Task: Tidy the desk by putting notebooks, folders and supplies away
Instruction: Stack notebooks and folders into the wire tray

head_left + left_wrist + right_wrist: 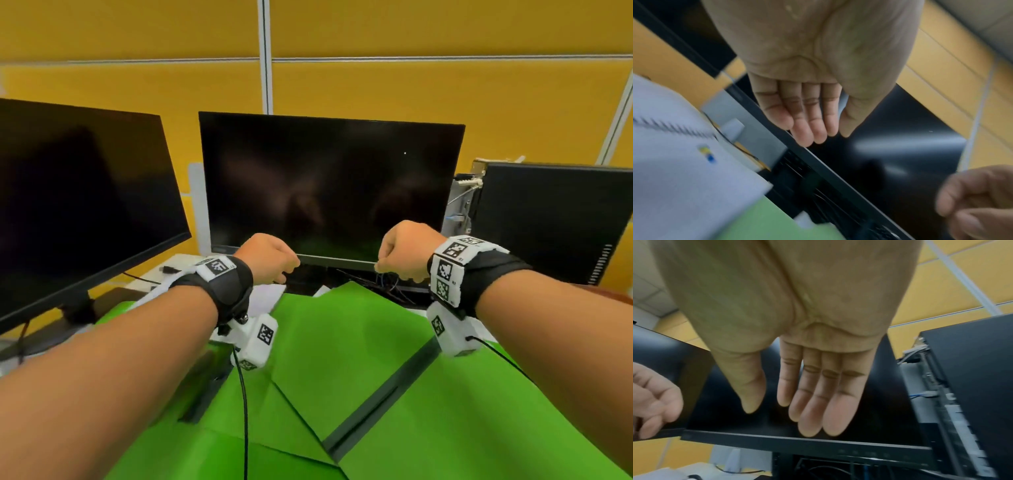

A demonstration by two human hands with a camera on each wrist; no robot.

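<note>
In front of the middle monitor (325,185), both hands hang in the air above the surface (164,274), level with the screen's lower edge. The left hand (270,257) is toward the screen's left side and the right hand (407,250) toward its right, well apart from each other. Neither holds anything. In the wrist views the fingers (807,123) of the left hand lie close together and nearly straight, with the thumb alongside. The fingers (818,402) of the right hand are the same, relaxed and slightly bent, with the thumb a little apart. From the head camera both look loosely curled, knuckles up.

Below the forearms, green folders (342,342) cover most of the near surface. They overlap at angles, with dark strips (380,394) running across them. A white notebook (684,162) with a spiral binding lies at the far left edge of the green, just below the left hand. It is blurred in the left wrist view. A small coloured mark shows on its cover, but what it is cannot be read.

A second monitor (78,205) stands to the left, turned inward, its screen dark. A black computer case (555,219) stands to the right, with cables (390,284) tangled under the middle monitor. Yellow wall panels (411,85) run behind everything. Each wrist wears a black strap (229,284) carrying white blocks printed with square markers, and a thin black cord (245,411) hangs from the left one.
</note>
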